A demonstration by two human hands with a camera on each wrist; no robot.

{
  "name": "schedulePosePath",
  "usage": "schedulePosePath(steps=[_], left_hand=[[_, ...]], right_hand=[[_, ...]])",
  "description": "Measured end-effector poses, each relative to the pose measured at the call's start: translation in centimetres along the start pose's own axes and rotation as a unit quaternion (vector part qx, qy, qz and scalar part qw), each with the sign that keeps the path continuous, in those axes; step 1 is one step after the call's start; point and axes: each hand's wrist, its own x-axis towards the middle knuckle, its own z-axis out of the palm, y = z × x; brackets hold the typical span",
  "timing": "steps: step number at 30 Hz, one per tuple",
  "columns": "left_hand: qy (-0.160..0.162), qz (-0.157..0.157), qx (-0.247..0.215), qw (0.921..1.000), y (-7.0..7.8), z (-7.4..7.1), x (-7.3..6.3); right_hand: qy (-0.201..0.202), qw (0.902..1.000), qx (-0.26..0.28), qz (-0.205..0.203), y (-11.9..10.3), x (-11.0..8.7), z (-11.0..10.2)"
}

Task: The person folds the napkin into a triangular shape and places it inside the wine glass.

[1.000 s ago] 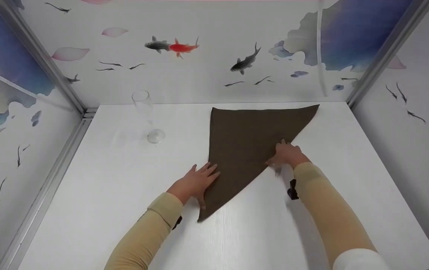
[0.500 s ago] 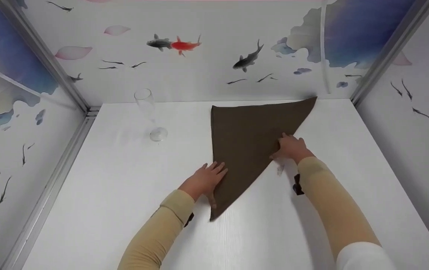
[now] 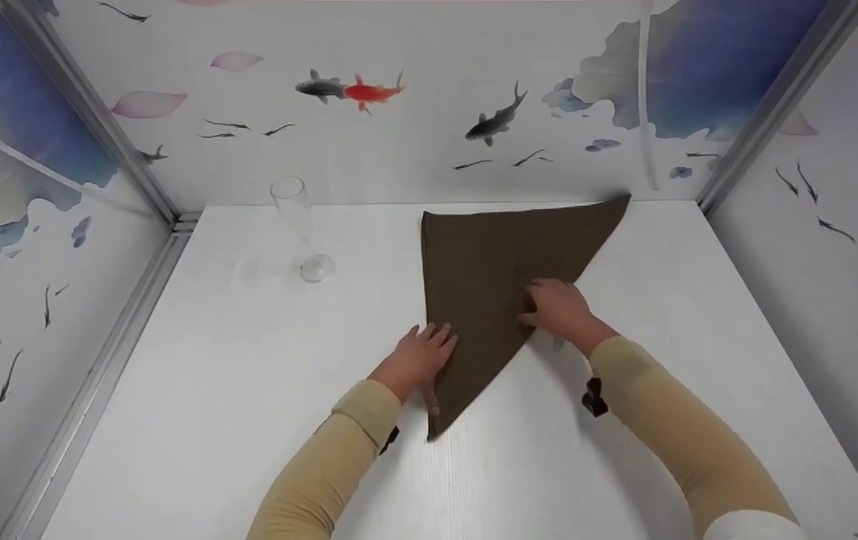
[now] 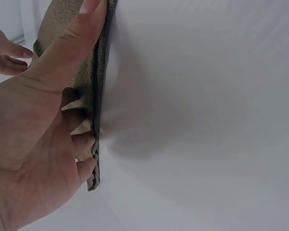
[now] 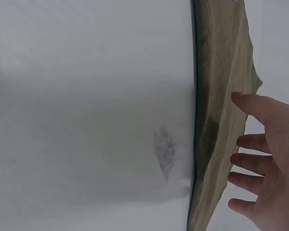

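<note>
A brown cloth [image 3: 474, 277], doubled into a triangle, lies on the white table with its long slanted edge towards the lower right. My left hand [image 3: 415, 361] rests on its lower left edge, fingers spread. In the left wrist view, the straight thumb [image 4: 70, 45] lies along the cloth's layered edge while the other fingertips touch it further down. My right hand [image 3: 560, 309] is over the middle of the slanted edge. Its fingers look loosely extended in the right wrist view, the thumb [image 5: 253, 103] overlapping the wrinkled cloth [image 5: 216, 96], with nothing gripped.
A clear stemmed glass [image 3: 316, 268] stands at the back left of the table [image 3: 249, 375]. Walls printed with fish and petals enclose the back and sides. The cloth's far right corner reaches the back wall. A small grey patch [image 5: 164, 149] shows on the white surface near the right hand.
My right hand has moved left and down along the slanted edge, its fingers further onto the cloth. The lower part of the cloth and my left hand have shifted slightly right.
</note>
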Motion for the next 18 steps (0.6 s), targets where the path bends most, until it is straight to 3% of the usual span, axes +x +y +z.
schedulePosePath(steps=[5, 11, 18], left_hand=[[0.005, -0.009, -0.004, 0.9999, 0.4, -0.2, 0.0], [0.007, -0.014, -0.004, 0.9999, 1.0, -0.2, 0.1], [0.021, -0.02, 0.011, 0.9995, 2.2, -0.2, 0.5]], right_hand=[[-0.014, 0.9995, 0.022, -0.019, -2.7, -1.7, 0.9], [-0.028, 0.999, 0.035, -0.005, -5.0, -3.8, 2.4], [-0.031, 0.9994, -0.005, -0.015, -6.3, -5.5, 3.6]])
